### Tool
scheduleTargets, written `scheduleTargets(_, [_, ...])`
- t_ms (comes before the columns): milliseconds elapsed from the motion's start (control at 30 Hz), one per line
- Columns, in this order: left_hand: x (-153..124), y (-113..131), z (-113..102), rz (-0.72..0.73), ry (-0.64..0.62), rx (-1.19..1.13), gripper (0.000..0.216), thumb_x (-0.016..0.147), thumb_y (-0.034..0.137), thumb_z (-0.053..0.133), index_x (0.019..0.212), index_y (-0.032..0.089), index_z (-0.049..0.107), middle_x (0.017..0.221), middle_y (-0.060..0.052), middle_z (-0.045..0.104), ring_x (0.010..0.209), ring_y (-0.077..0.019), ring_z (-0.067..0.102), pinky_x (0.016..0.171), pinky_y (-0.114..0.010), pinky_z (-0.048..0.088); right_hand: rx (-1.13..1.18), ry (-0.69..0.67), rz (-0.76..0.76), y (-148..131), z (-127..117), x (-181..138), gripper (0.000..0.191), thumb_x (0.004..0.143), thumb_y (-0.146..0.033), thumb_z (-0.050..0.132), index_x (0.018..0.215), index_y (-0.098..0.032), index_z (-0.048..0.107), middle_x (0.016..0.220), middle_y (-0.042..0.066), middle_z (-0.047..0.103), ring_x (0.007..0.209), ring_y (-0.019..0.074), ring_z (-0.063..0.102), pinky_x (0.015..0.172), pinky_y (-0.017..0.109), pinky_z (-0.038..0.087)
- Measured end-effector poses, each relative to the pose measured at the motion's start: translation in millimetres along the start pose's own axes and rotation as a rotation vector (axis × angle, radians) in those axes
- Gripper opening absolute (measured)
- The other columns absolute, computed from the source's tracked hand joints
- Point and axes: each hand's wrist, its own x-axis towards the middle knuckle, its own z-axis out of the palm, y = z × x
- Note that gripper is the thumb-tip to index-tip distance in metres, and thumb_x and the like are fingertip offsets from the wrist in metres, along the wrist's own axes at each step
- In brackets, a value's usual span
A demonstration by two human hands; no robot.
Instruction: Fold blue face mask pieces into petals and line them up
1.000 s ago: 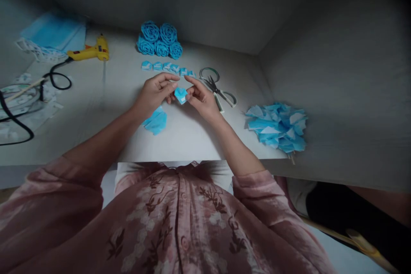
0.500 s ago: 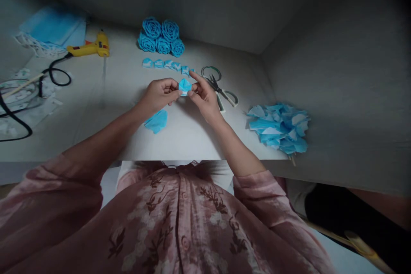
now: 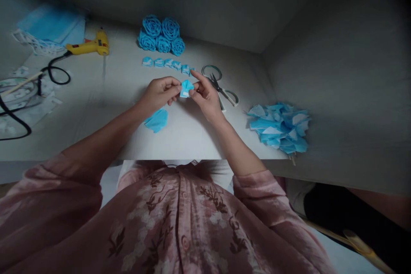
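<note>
Both hands meet above the middle of the white table (image 3: 96,107), pinching 1 small folded blue piece (image 3: 185,87) between them. The left hand (image 3: 159,94) is curled, thumb and forefinger closed on its left edge; the right hand (image 3: 205,96) grips its right edge, forefinger raised. The piece looks light, thin and soft, likely to unfold, so fingertip pinches at the folds suit it. Scissors (image 3: 221,90) lie just right, and 5 blue rosettes (image 3: 160,36) sit far behind.
</note>
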Motion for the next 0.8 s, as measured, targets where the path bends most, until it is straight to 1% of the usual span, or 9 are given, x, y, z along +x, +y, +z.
scheduleTargets(167, [-0.5, 1.9, -0.1, -0.009, -0.007, -0.018, 0.017, 0.089, 0.024, 0.074, 0.076, 0.018, 0.066, 0.058, 0.002, 0.06, 0.048, -0.0078, 0.051, 0.048, -0.02, 0.041, 0.028, -0.028, 0.017, -4.6, -0.6, -1.4, 0.071, 0.098, -0.067, 0.063, 0.158, -0.03, 0.052, 0.103, 0.005, 0.072, 0.087, 0.0203, 0.061, 0.083, 0.038, 0.057])
scheduleTargets(367, [0.6, -6.4, -1.6, 0.006, 0.031, 0.004, 0.015, 0.084, 0.024, 0.079, 0.074, 0.017, 0.069, 0.057, 0.003, 0.06, 0.046, -0.0074, 0.049, 0.048, -0.021, 0.041, 0.051, -0.073, -0.003, -6.2, 3.0, -2.1, 0.074, 0.095, -0.069, 0.066, 0.156, -0.028, 0.054, 0.097, 0.004, 0.072, 0.087, 0.0194, 0.064, 0.086, 0.036, 0.058])
scheduleTargets(467, [1.8, -7.2, -4.1, 0.006, 0.075, -0.024, 0.016, 0.082, 0.023, 0.079, 0.073, 0.017, 0.068, 0.057, 0.003, 0.061, 0.046, -0.0071, 0.049, 0.047, -0.02, 0.04, -0.002, 0.013, -0.033, -2.1, -19.4, 7.1, 0.069, 0.096, -0.07, 0.063, 0.151, -0.028, 0.058, 0.102, 0.006, 0.072, 0.095, 0.0207, 0.067, 0.088, 0.038, 0.059])
scheduleTargets(533, [2.3, -6.0, -5.3, -0.006, 0.097, -0.048, 0.016, 0.083, 0.023, 0.079, 0.074, 0.017, 0.068, 0.057, 0.003, 0.061, 0.046, -0.0069, 0.05, 0.046, -0.019, 0.04, -0.084, 0.151, -0.029, 3.1, -47.3, 17.1, 0.064, 0.098, -0.07, 0.06, 0.148, -0.029, 0.061, 0.108, 0.007, 0.072, 0.101, 0.0221, 0.069, 0.088, 0.039, 0.06])
scheduleTargets(600, [2.2, -4.5, -5.6, -0.019, 0.106, -0.061, 0.016, 0.084, 0.023, 0.079, 0.075, 0.017, 0.068, 0.057, 0.002, 0.062, 0.046, -0.0067, 0.05, 0.046, -0.019, 0.04, -0.154, 0.287, -0.014, 9.4, -76.5, 27.5, 0.06, 0.101, -0.068, 0.057, 0.143, -0.027, 0.064, 0.106, 0.008, 0.073, 0.1, 0.0229, 0.071, 0.086, 0.04, 0.06])
scheduleTargets(633, [2.0, -3.8, -5.4, -0.023, 0.107, -0.064, 0.017, 0.085, 0.023, 0.079, 0.074, 0.017, 0.068, 0.057, 0.002, 0.062, 0.046, -0.0065, 0.05, 0.046, -0.019, 0.04, -0.193, 0.315, 0.002, 12.4, -88.3, 32.0, 0.056, 0.102, -0.065, 0.056, 0.14, -0.025, 0.067, 0.103, 0.008, 0.074, 0.098, 0.0235, 0.072, 0.084, 0.04, 0.061])
scheduleTargets(700, [1.6, -2.8, -4.8, -0.031, 0.107, -0.072, 0.019, 0.084, 0.024, 0.08, 0.073, 0.018, 0.067, 0.057, 0.002, 0.062, 0.045, -0.0063, 0.05, 0.046, -0.019, 0.04, -0.317, 0.298, 0.047, 16.5, -101.3, 39.0, 0.044, 0.103, -0.052, 0.058, 0.132, -0.021, 0.072, 0.101, 0.009, 0.076, 0.097, 0.0244, 0.073, 0.087, 0.041, 0.061])
scheduleTargets(767, [1.5, -2.4, -4.4, -0.037, 0.099, -0.083, 0.021, 0.084, 0.025, 0.081, 0.071, 0.018, 0.067, 0.056, 0.002, 0.062, 0.045, -0.0062, 0.05, 0.045, -0.019, 0.04, -0.52, 0.216, 0.088, 16.4, -99.5, 43.2, 0.032, 0.102, -0.032, 0.059, 0.125, -0.017, 0.076, 0.106, 0.011, 0.078, 0.1, 0.0244, 0.073, 0.095, 0.041, 0.058])
scheduleTargets(800, [1.6, -2.4, -4.4, -0.037, 0.096, -0.087, 0.021, 0.084, 0.025, 0.081, 0.07, 0.018, 0.067, 0.056, 0.002, 0.062, 0.045, -0.0062, 0.05, 0.045, -0.019, 0.039, -0.63, 0.163, 0.112, 14.9, -94.4, 44.6, 0.03, 0.101, -0.024, 0.059, 0.124, -0.015, 0.077, 0.111, 0.013, 0.079, 0.102, 0.0245, 0.073, 0.099, 0.04, 0.056])
